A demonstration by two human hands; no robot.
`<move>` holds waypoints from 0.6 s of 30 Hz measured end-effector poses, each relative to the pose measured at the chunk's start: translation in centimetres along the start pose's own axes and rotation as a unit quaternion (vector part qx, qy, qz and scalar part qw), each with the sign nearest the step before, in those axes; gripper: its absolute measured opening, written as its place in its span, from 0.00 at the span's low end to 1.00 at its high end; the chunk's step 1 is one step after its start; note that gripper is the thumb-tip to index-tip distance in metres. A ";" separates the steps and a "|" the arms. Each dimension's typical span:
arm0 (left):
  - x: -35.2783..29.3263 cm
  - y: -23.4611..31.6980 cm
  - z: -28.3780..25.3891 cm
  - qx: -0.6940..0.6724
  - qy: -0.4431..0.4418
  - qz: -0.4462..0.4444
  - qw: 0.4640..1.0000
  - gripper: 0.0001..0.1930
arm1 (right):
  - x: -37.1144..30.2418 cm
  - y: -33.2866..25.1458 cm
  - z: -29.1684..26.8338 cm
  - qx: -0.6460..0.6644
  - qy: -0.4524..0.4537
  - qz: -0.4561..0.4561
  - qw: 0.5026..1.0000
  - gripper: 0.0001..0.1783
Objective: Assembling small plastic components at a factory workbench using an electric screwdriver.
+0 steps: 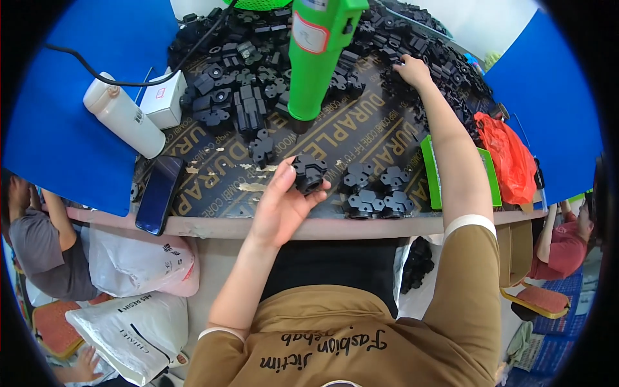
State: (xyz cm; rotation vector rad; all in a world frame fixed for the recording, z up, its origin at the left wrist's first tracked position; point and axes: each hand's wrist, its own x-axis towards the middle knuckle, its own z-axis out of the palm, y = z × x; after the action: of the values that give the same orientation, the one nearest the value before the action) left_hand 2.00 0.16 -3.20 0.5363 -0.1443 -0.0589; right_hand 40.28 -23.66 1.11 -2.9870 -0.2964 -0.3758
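Observation:
My left hand (pixel 285 201) is closed around a black plastic fitting (pixel 310 173), raised above the table's near edge. Its thumb presses one side of the fitting and its fingers support it from below. Stretched out to the far right, my right hand (pixel 413 71) has its fingertips bent down among small black parts (pixel 445 80). What those fingers pinch, if anything, is too small to make out. Several similar black fittings (pixel 365 202) stand grouped to the right of my left hand. Another black piece (pixel 261 148) lies just beyond it.
A green electric screwdriver-like tool (pixel 316 71) hangs over the middle. On the left are a white bottle (pixel 122 115), a white box (pixel 163 98) and a phone (pixel 159 193). My right forearm passes over a green tray (pixel 491 177), beside a red plastic bag (pixel 509 158). Blue panels (pixel 84 138) flank the table.

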 end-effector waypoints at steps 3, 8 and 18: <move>-0.6 -0.1 0.2 0.019 0.037 -0.003 0.999 0.19 | -0.1 1.3 -0.6 0.061 0.031 0.019 0.997 0.25; -0.5 0.1 0.4 0.005 -0.006 -0.026 1.000 0.19 | -8.0 1.1 -7.7 0.550 -0.050 0.008 0.833 0.25; -2.6 3.3 1.0 0.106 -0.003 0.063 0.992 0.23 | -29.1 -7.6 -12.1 0.805 -0.145 -0.076 0.570 0.27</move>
State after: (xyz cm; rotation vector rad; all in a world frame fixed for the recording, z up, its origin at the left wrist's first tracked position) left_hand -0.62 2.77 -0.98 0.7377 -0.1912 0.0792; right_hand 8.21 -23.17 5.99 -1.1258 -0.5118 0.3137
